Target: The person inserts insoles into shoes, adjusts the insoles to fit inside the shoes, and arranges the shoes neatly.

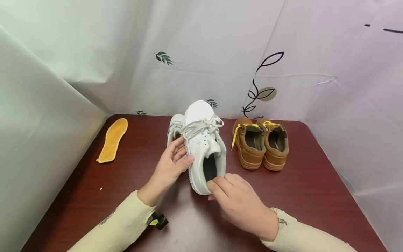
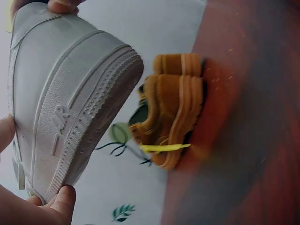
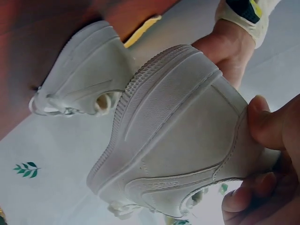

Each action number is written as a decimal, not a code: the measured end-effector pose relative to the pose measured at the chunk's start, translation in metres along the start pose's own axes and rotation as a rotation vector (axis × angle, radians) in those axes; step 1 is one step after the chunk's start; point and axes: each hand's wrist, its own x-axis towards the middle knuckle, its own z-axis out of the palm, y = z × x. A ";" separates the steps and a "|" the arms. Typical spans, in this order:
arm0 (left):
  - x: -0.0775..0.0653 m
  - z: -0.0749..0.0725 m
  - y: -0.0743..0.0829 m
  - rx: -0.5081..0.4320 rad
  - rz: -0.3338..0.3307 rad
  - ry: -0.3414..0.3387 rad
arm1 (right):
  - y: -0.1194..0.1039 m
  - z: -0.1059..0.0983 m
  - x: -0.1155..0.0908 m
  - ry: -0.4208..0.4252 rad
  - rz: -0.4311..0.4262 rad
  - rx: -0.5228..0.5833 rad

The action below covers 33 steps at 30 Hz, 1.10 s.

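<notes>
A white lace-up sneaker [image 1: 196, 150] is held above the table, toe pointing away and its dark opening facing up. My left hand [image 1: 171, 161] grips its left side, with the thumb on the upper and the fingers by the sole. At the heel, my right hand [image 1: 236, 199] pinches the collar, fingers curled over the rim and thumb outside, as the right wrist view also shows at the heel [image 3: 241, 150]. Behind the held shoe stands a second white sneaker [image 1: 175, 124], partly hidden by it and by my left hand.
A pair of brown shoes [image 1: 252, 154] with yellow laces stands at the right on the dark red table [image 1: 141, 140]. An orange insole [image 1: 113, 140] lies at the back left, and a small white scrap [image 1: 101, 188] nearer. White curtains [image 1: 201, 45] enclose the back and sides.
</notes>
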 end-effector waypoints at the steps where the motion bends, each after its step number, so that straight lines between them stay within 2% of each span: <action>1: 0.001 0.003 -0.003 0.002 -0.006 0.004 | 0.001 0.000 -0.002 0.005 0.003 0.002; 5: 0.002 0.012 -0.014 0.048 -0.054 0.007 | 0.003 0.001 -0.010 -0.001 0.012 0.018; 9: 0.001 0.019 -0.028 0.135 -0.097 -0.017 | 0.004 0.003 -0.016 -0.018 0.043 0.031; 14: -0.001 0.023 -0.041 0.227 -0.086 -0.014 | 0.001 0.010 -0.020 -0.088 0.081 0.038; 22: -0.003 0.023 -0.053 0.299 -0.123 0.049 | 0.004 0.030 -0.023 -0.187 0.129 0.024; 26: -0.006 0.023 -0.058 0.302 -0.170 0.071 | 0.003 0.041 -0.025 -0.235 0.145 0.058; 29: -0.007 0.023 -0.060 0.311 -0.209 0.061 | 0.004 0.050 -0.028 -0.239 0.146 0.075; 33: -0.004 0.022 -0.061 0.328 -0.229 0.018 | 0.008 0.058 -0.031 -0.240 0.145 0.074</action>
